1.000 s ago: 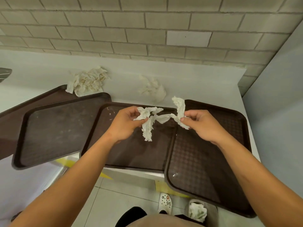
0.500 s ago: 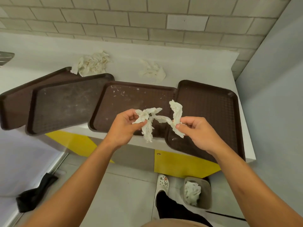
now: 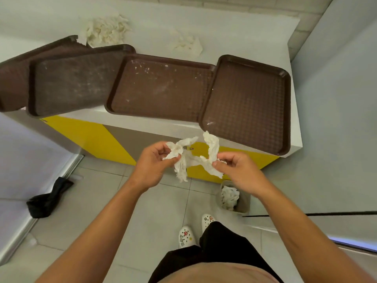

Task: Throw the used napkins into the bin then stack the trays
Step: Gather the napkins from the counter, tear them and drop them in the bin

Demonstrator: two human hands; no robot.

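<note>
While shoe (image 3: 186, 237) lettering seems unreadable.

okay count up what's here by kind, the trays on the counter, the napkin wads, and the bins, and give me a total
Brown trays on the counter: 4
Napkin wads: 4, two on the counter, one held between both hands, one in the bin
Bins: 1
Total: 9

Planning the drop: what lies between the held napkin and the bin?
Head view: only bare floor tile between the napkin and the bin.
</note>
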